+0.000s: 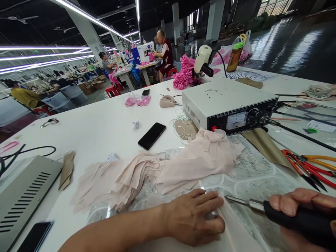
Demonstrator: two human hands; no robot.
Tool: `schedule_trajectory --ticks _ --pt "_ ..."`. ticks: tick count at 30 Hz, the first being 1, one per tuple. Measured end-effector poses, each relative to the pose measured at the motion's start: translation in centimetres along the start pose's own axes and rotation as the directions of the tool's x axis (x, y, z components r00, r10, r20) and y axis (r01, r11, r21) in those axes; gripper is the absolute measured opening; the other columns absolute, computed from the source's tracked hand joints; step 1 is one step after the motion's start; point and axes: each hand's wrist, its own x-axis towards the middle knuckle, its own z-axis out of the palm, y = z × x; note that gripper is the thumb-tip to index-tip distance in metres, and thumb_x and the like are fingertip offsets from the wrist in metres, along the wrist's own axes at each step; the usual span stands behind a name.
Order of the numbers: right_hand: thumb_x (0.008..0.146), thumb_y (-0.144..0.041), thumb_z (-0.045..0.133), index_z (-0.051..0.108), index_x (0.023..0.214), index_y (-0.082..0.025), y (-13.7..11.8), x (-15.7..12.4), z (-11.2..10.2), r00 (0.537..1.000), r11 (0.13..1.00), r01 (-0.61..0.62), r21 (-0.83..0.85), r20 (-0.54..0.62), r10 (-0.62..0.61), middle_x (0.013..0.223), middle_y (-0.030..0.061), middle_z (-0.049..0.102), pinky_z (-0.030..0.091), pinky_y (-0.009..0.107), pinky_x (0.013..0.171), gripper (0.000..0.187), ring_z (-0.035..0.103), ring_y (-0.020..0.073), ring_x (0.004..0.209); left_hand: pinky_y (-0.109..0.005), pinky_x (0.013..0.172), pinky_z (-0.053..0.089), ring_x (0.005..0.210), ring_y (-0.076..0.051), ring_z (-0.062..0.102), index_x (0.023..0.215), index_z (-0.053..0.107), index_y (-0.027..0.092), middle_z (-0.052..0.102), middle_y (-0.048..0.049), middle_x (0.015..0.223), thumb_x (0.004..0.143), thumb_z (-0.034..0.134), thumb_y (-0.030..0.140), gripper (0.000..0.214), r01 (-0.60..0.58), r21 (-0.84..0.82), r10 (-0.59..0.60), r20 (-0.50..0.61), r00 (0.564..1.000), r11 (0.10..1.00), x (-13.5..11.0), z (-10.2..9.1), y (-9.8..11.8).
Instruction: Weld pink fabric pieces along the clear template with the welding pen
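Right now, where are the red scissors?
Head view, right side of the table: the red scissors lie beyond the right hand and its black-handled tool, near the white control box.

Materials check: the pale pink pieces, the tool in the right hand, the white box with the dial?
Pale pink pieces: thin matte cloth, limp and folded; the left hand presses one flat. Tool in the right hand: black handle, likely plastic or rubber, with a shiny metal tip. White box: probably painted sheet metal, given its slotted vents and crisp edges.
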Motion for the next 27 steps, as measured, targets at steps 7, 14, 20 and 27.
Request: schedule_trajectory --ticks 7,14,20,27 --pt "0.046 -0.042 0.071 0.058 0.082 -0.037 -0.2 2.1 0.3 0.998 0.998 -0.039 -0.042 0.044 0.041 0.087 0.0042 0.049 0.038 0.046 0.033 0.039 0.048 0.0304 0.059 -0.038 0.103 0.038 0.13 -0.028 0.044 0.096 0.058 0.017 0.049 -0.0158 0.134 0.097 0.041 0.037 0.026 0.001 -0.011 -0.001 0.018 1.0 1.0 0.0 0.1 0.0" --pt "0.046 -0.042 0.072 0.058 0.082 -0.038 -0.3 2.5 0.0 0.999 0.997 -0.026 -0.073 0.046 0.03 0.087 0.0043 0.049 0.037 0.045 0.033 0.039 0.048 0.0306 0.059 -0.038 0.104 0.037 0.131 -0.028 0.043 0.097 0.057 0.017 0.048 -0.0156 0.134 0.097 0.04 0.037 0.026 0.002 -0.018 -0.002 -0.008 1.0 1.0 0.0 0.2 0.1" --pt "0.047 -0.043 0.072 0.057 0.08 -0.038 -0.9 2.6 -0.1 0.999 0.995 -0.015 -0.094 0.049 0.02 0.085 0.0044 0.048 0.037 0.046 0.034 0.037 0.047 0.0307 0.059 -0.038 0.103 0.037 0.13 -0.028 0.044 0.095 0.058 0.017 0.049 -0.0153 0.134 0.098 0.039 0.036 0.028 0.001 -0.011 -0.001 -0.003 1.0 1.0 -0.1 0.1 0.0" --pt "0.055 -0.049 0.073 0.056 0.077 -0.035 -1.3 0.1 1.2 0.998 0.989 0.037 -0.144 0.052 -0.03 0.079 0.0042 0.045 0.042 0.057 0.044 0.031 0.045 0.0299 0.059 -0.037 0.103 0.037 0.131 -0.028 0.043 0.097 0.058 0.017 0.048 -0.0154 0.134 0.098 0.039 0.037 0.028 0.001 0.0 -0.001 0.018 1.0 1.0 -0.1 0.0 0.1"
